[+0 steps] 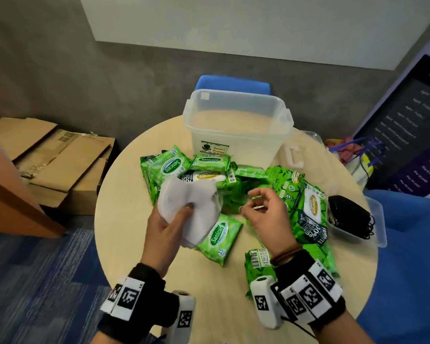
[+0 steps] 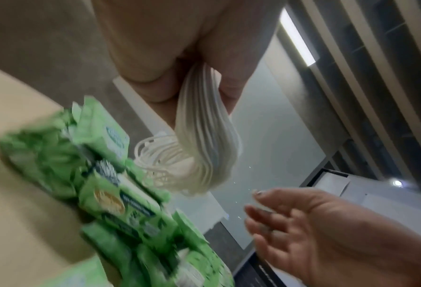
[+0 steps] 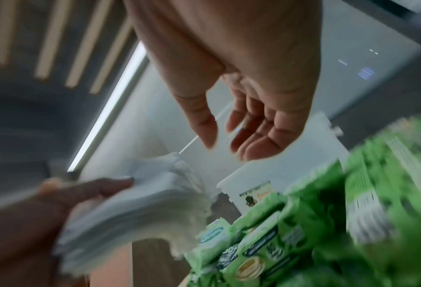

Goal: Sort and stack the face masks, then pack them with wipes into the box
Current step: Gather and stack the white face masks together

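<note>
Setting: a person stands at a round, pale wooden worktop [image 1: 124, 219], seen from above by the camera on their head.
Left hand [image 1: 164, 227]: its grip is curled round a thick stack of white face masks [image 1: 191, 209], thumb on top, held just above the worktop.
Ear loops [image 2: 155, 155]: seen from the left wrist, they hang in a loose tangle from the far end of the stack.
Right hand [image 1: 263, 214]: it hovers just beside the stack, fingers loosely curled, holding nothing that can be made out.
Wipes: green wipe packs [image 1: 221, 234] lie scattered across the middle of the worktop, some overlapping.
Box: a clear plastic box [image 1: 236, 125] stands open at the far side, with nothing visible inside.
Black masks [image 1: 350, 217]: a stack sits in a shallow clear tray [image 1: 380, 224] at the right edge.
Likely step: squaring the white stack before packing.
How to do it well: the free hand should probably tuck the loops under and press the edges flush, while the holding grip stays firm so no layer fans out. Lowering the stack flat into a corner of the box would leave room for the wipes.
Risk: dangling loops could snag on a wipe pack.
</note>
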Motion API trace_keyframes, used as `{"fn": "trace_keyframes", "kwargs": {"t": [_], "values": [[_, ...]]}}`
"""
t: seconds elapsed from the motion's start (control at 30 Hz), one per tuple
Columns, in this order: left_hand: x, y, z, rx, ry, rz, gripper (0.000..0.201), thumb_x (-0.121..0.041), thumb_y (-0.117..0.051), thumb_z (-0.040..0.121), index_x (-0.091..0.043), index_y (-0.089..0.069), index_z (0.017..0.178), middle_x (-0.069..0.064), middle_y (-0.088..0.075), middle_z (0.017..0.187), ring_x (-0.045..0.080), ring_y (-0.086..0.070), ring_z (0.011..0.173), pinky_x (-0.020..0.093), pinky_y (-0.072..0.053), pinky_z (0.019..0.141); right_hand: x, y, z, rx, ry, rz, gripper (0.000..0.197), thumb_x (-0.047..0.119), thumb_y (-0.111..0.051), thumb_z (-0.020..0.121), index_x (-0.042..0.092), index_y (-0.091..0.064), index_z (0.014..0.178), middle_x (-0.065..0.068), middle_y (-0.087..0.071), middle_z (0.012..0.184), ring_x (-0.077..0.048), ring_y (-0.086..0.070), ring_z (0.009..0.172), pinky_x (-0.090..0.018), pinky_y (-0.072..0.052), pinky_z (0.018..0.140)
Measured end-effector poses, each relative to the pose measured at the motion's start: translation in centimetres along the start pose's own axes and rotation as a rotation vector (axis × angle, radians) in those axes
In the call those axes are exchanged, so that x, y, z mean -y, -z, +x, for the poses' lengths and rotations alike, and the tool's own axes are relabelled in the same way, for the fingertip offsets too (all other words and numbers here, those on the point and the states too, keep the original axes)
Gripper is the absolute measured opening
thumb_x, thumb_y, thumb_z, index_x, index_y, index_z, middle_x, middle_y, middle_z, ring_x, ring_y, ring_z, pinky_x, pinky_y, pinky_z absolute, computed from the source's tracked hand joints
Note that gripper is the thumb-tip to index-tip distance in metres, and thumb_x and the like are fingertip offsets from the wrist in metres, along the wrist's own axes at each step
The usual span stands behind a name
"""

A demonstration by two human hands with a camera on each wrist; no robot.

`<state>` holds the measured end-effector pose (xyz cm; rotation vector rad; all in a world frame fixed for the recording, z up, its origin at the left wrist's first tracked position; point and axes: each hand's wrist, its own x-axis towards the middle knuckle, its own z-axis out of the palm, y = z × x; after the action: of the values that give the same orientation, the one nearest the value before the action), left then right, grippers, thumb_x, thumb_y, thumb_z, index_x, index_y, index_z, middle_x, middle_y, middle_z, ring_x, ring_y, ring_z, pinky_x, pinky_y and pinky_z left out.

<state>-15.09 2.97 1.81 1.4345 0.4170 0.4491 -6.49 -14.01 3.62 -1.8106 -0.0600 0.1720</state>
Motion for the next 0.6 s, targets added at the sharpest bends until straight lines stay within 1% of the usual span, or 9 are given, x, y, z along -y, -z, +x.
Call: {"fn": "trace_keyframes", "kwargs": {"t": [0.07,0.1,0.17,0.23,0.3,0.37,0.4,0.5,0.6], "values": [[-0.3,1.3,-0.2,0.086,-0.033,0.116,0.035,-0.037,-0.070,0.073,-0.029,-0.064,0.107,-0.016,-0.072,0.103,0.001,-0.067,0.096,0.021,-0.051,0.077,0.8,-0.2,-0.5,-0.048,0.188,-0.073,0.027,0.016,-0.073,0.080,0.019,-0.057,0.102,-0.001,-0.062,0.092,-0.007,-0.058,0.084,-0.008,-0.043,0.068],[-0.5,1.8,-0.5,0.156,-0.044,0.168,0.039,-0.043,-0.069,0.070,-0.031,-0.063,0.107,-0.018,-0.071,0.103,-0.002,-0.066,0.095,0.017,-0.051,0.075,1.4,-0.5,-0.7,-0.001,0.267,-0.068,0.032,0.024,-0.073,0.080,0.020,-0.057,0.108,0.002,-0.062,0.100,-0.003,-0.058,0.093,-0.006,-0.043,0.074],[-0.7,2.4,-1.1,0.291,-0.057,0.249,0.042,-0.048,-0.065,0.067,-0.038,-0.062,0.108,-0.021,-0.070,0.106,-0.005,-0.064,0.097,0.014,-0.050,0.077,2.2,-1.3,-1.0,0.217,0.374,-0.108,0.050,0.035,-0.073,0.077,0.023,-0.055,0.122,0.006,-0.059,0.119,0.003,-0.053,0.111,-0.008,-0.040,0.090],[-0.8,2.7,-1.6,0.383,-0.077,0.267,0.038,-0.047,-0.062,0.070,-0.044,-0.064,0.108,-0.025,-0.069,0.107,-0.008,-0.062,0.100,0.011,-0.049,0.080,2.3,-2.3,-1.0,0.472,0.358,-0.195,0.062,0.034,-0.077,0.075,0.022,-0.052,0.131,0.006,-0.059,0.125,0.001,-0.052,0.116,-0.012,-0.039,0.097],[-0.7,2.9,-1.9,0.394,-0.098,0.247,0.041,-0.047,-0.060,0.072,-0.036,-0.064,0.112,-0.028,-0.068,0.109,-0.010,-0.061,0.101,0.008,-0.048,0.081,1.9,-3.4,-1.1,0.622,0.288,-0.192,0.054,0.025,-0.078,0.076,0.015,-0.059,0.125,0.000,-0.065,0.117,-0.005,-0.059,0.106,-0.019,-0.046,0.093],[-0.5,3.3,-2.0,0.371,-0.122,0.261,0.046,-0.046,-0.059,0.071,-0.028,-0.060,0.113,-0.030,-0.067,0.108,-0.012,-0.061,0.100,0.007,-0.047,0.080,1.1,-4.3,-1.6,0.641,0.266,-0.132,0.035,0.021,-0.071,0.077,0.009,-0.065,0.109,-0.005,-0.069,0.100,-0.009,-0.061,0.089,-0.027,-0.050,0.081],[-0.4,3.6,-1.9,0.366,-0.127,0.271,0.046,-0.046,-0.058,0.071,-0.026,-0.060,0.112,-0.030,-0.067,0.106,-0.012,-0.061,0.098,0.006,-0.046,0.079,0.6,-4.5,-1.9,0.630,0.270,-0.126,0.031,0.020,-0.065,0.075,0.008,-0.065,0.104,-0.005,-0.067,0.093,-0.009,-0.058,0.083,-0.027,-0.048,0.075],[-0.1,4.6,-1.4,0.336,-0.118,0.290,0.039,-0.047,-0.059,0.072,-0.025,-0.065,0.104,-0.019,-0.069,0.099,-0.006,-0.062,0.090,0.010,-0.048,0.074,-0.8,-4.9,-2.9,0.618,0.261,-0.164,0.023,0.017,-0.056,0.071,0.013,-0.061,0.093,0.001,-0.060,0.078,-0.014,-0.053,0.073,-0.021,-0.041,0.063],[0.1,5.0,-0.7,0.267,-0.077,0.291,0.039,-0.050,-0.063,0.071,-0.024,-0.066,0.100,-0.006,-0.069,0.095,0.005,-0.063,0.086,0.020,-0.050,0.071,-2.3,-4.9,-3.2,0.563,0.218,-0.147,0.017,0.018,-0.051,0.072,0.006,-0.056,0.083,-0.011,-0.059,0.073,-0.028,-0.051,0.069,-0.030,-0.039,0.059]]}}
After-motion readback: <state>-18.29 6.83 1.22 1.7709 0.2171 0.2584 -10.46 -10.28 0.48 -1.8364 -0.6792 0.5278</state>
